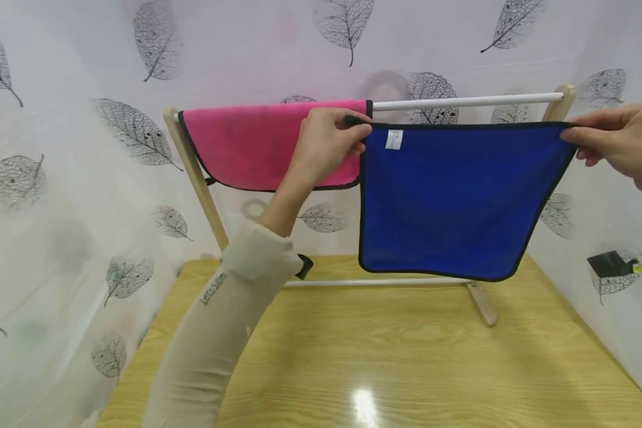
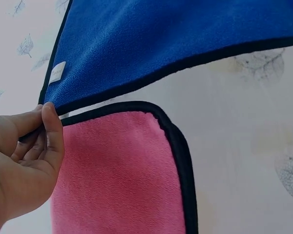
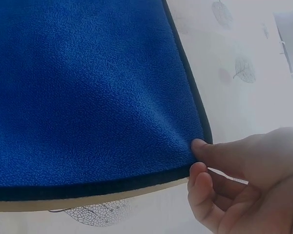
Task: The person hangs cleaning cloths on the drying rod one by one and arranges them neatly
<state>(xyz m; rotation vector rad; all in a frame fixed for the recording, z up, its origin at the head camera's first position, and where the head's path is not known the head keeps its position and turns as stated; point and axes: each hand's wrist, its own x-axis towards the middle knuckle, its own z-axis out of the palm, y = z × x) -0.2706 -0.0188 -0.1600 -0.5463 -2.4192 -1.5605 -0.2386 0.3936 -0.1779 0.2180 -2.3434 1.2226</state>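
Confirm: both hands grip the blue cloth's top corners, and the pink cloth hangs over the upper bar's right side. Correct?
No: the head view shows the pink cloth over the left side of the upper bar. Left hand and right hand grip the blue cloth as stated.

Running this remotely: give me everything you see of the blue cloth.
The blue cloth looks soft and fleecy, roughly rectangular with rounded lower corners, black edging and a small white label near its upper left corner. It hangs spread out, the left hand pinching that corner, the right hand the upper right one. In the head view its top edge shows just below the white rod, right of the pink cloth; whether the cloths touch is unclear.
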